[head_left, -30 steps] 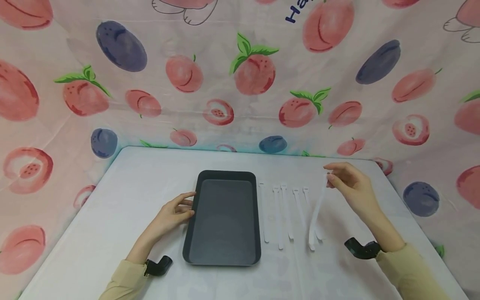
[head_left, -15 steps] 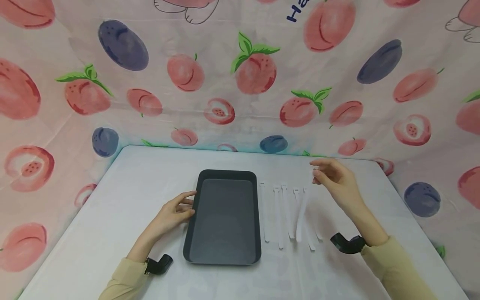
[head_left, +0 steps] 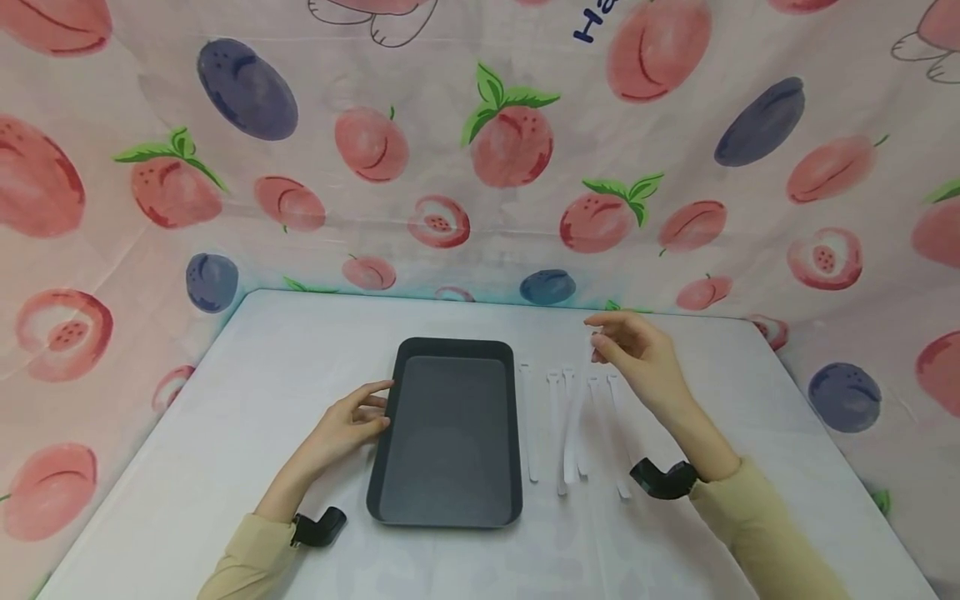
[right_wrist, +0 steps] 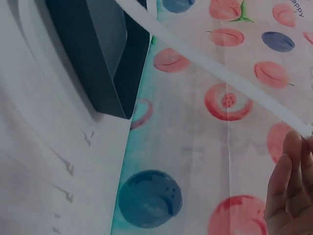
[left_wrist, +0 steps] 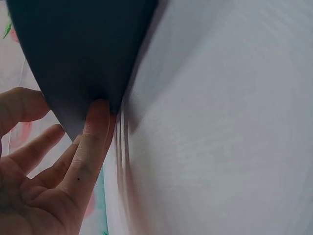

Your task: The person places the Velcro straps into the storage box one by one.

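My left hand (head_left: 352, 425) rests its fingers along the left side of a dark rectangular tray (head_left: 450, 442). The left wrist view shows fingertips against the tray's outer wall (left_wrist: 88, 54), with the fingers fairly straight. Just right of the tray, my right hand (head_left: 637, 358) pinches a white cable tie (head_left: 576, 408) by its head end, between thumb and fingers. This tie (right_wrist: 215, 68) hangs in a gentle curve above the table. Below it lie several more white cable ties (head_left: 529, 425), roughly side by side, heads toward the back.
A white-covered table (head_left: 277, 358) bears everything. Behind it hangs a peach-patterned curtain (head_left: 450, 150), which meets the table's back edge. Black cameras sit on both wrists; the right wrist camera (head_left: 663, 479) covers part of the table beside the ties.
My right hand has moved left with the cable tie, from right of the row to above its middle, nearer the tray. The left hand and the tray stay in place.
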The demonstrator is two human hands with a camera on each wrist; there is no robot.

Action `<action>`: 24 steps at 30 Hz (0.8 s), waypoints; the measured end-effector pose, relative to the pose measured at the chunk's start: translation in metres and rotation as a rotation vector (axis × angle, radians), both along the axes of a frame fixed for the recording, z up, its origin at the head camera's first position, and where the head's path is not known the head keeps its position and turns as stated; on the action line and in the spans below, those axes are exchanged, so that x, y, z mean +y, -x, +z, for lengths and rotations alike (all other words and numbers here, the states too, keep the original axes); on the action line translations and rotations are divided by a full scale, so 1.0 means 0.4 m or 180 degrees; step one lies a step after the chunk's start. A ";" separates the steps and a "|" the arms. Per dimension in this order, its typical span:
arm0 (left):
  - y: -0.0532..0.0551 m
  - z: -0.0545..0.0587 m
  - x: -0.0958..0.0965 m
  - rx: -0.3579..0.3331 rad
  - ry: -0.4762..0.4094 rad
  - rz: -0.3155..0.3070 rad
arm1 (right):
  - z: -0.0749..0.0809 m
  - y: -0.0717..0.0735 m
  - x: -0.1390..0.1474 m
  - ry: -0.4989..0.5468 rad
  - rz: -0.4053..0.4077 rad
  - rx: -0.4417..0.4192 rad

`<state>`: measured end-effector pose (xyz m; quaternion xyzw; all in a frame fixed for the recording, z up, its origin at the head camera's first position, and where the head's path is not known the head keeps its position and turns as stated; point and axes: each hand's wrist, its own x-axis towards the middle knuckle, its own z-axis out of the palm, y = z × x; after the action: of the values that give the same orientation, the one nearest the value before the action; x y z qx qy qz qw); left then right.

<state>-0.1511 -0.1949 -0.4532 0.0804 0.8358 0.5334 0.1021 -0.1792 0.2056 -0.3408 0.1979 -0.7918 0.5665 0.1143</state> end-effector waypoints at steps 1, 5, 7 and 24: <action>0.000 0.000 0.000 -0.0011 -0.0011 0.0002 | 0.000 0.001 -0.005 0.0001 0.0008 -0.0007; 0.000 -0.002 0.000 -0.0021 -0.0035 0.0002 | -0.001 0.001 -0.026 0.0016 0.0063 -0.0056; -0.001 -0.002 -0.001 -0.0031 -0.0064 -0.0008 | -0.002 0.001 -0.037 0.0030 0.0099 -0.0087; -0.001 0.002 -0.009 -0.0013 -0.0043 -0.0083 | -0.025 -0.001 -0.137 0.0243 0.0320 -0.0168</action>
<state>-0.1509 -0.1986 -0.4526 0.0908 0.8309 0.5378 0.1102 -0.1788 0.1508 -0.3509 0.2178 -0.7614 0.6063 0.0723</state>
